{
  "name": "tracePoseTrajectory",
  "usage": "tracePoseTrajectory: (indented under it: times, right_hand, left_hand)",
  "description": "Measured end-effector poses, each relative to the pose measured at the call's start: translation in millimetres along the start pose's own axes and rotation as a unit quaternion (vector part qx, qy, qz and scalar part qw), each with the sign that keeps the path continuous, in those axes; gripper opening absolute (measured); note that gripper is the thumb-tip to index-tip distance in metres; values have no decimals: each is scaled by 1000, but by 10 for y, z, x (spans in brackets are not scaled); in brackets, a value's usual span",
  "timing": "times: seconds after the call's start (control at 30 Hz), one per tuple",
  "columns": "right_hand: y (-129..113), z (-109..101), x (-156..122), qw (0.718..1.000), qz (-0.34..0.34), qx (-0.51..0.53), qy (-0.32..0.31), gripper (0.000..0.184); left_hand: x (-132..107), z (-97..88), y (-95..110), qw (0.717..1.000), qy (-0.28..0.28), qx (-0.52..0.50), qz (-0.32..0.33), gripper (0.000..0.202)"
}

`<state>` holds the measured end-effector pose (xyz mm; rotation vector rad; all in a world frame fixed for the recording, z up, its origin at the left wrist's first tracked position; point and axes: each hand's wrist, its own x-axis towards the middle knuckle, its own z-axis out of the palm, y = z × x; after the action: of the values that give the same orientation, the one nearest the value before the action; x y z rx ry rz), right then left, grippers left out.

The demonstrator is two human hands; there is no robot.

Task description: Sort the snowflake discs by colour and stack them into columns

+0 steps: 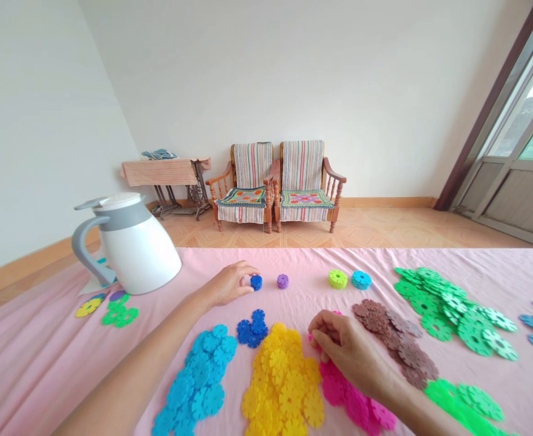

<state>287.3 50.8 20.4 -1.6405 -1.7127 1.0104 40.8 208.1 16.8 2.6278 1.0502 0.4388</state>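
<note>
blue stack (256, 283) at l hand (230, 284), w/ fingers (247, 270) curved.

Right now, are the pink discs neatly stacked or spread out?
Spread out: the pink discs overlap in a loose pile on the cloth, partly hidden by the right hand.

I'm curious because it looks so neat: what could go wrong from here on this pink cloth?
The left hand is right at the dark blue stack, so a nudge might topple it. The right hand is over the magenta pile, between the yellow pile and the brown pile, so a careless brush could mix colours.
</note>
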Motion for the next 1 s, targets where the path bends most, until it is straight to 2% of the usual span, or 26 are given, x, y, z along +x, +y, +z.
tracePoseTrajectory:
  times: [0.9,1.0]
  right_hand:
    - [67,20,22,1000,-14,18,-1,14]
    - [56,14,20,1000,-13,13,0,14]
  left_hand:
    - [115,37,-52,999,-12,-19,-26,24]
    - [116,24,-47,999,-12,-18,-25,28]
